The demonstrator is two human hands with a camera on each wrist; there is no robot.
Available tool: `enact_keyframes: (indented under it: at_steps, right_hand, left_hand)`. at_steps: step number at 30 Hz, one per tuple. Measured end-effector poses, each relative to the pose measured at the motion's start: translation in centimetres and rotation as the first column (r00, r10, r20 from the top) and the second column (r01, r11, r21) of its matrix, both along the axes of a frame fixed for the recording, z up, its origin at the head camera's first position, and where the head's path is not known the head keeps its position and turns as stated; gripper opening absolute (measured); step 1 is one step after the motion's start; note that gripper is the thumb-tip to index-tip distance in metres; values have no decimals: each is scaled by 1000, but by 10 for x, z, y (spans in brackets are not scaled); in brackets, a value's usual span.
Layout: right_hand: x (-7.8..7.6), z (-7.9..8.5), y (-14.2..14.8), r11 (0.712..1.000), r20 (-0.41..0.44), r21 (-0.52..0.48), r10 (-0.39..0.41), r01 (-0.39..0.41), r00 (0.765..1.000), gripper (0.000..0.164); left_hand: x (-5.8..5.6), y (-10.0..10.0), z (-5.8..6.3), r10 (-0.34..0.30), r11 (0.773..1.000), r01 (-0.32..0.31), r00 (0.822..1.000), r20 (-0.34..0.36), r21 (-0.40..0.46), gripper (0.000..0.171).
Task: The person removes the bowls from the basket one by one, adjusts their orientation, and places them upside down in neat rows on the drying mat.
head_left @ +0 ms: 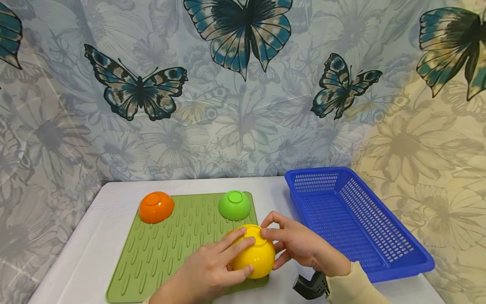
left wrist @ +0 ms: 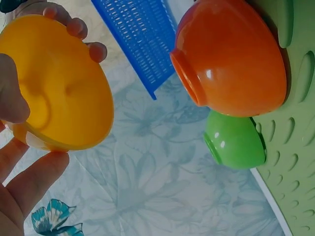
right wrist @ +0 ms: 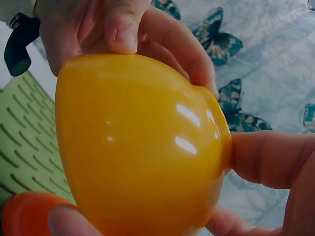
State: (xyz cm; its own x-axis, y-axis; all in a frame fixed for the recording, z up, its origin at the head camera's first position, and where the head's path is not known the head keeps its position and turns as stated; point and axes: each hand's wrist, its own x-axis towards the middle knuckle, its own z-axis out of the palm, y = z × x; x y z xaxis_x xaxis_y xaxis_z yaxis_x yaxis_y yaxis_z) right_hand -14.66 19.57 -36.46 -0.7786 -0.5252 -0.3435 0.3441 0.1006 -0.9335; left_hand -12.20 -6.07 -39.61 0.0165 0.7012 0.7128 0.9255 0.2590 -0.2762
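Observation:
Both hands hold a yellow bowl [head_left: 259, 258] over the near right corner of the green mat, its base ring turned up in the head view. My left hand [head_left: 212, 265] grips it from the left, fingers spread across the outside; in the left wrist view a thumb [left wrist: 11, 93] reaches over the hollow of the bowl. From the right, my right hand [head_left: 300, 242] pinches it by the base ring. An orange bowl [head_left: 155, 210] and a smaller-looking light green bowl [head_left: 234, 210] rest upside down toward the far side of the mat.
The green ridged mat [head_left: 167, 249] lies on a white-covered table [head_left: 81, 236]. To the right stands a blue slatted basket [head_left: 421, 259]. A black device [head_left: 310, 286] sits at the right wrist. Behind the table hangs a butterfly-patterned cloth [head_left: 243, 139].

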Motion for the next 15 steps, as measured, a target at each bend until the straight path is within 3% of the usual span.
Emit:
enact_keyframes:
  at_steps: [2,3,5,7,9,11,13,14,15]
  right_hand:
    - [0,-1,-1,1000,-18,22,-22,22,1000,31]
    - [1,-2,-2,999,-33,37,-33,34,999,31]
    - [1,-2,-2,996,-72,65,-52,56,996,32]
    - [2,-1,-3,992,-117,91,-71,82,991,34]
    - [4,0,-6,986,-165,115,-97,117,982,35]
    - [6,1,-10,980,-205,128,-126,154,971,35]
    - [9,1,-15,970,-254,143,-155,196,955,35]
    - [11,1,-18,965,-280,152,-167,215,945,35]
    - [12,1,-21,960,-307,159,-175,231,936,35]
  left_hand:
    - [0,0,-2,2,1000,-2,1000,17,-1,18]
    - [0,-1,-3,-6,1000,6,999,49,-3,16]
    - [2,-2,-6,1,1000,-1,989,150,1,31]
    - [6,-3,-7,42,999,-49,949,314,15,56]
    - [10,-3,-7,115,989,-143,860,497,19,82]
    - [14,0,-5,211,963,-268,730,650,-12,96]
    - [17,4,-4,275,932,-358,596,755,-57,105]
    - [18,6,-3,296,919,-387,540,788,-80,107]
    - [19,8,-3,312,908,-408,499,808,-98,107]
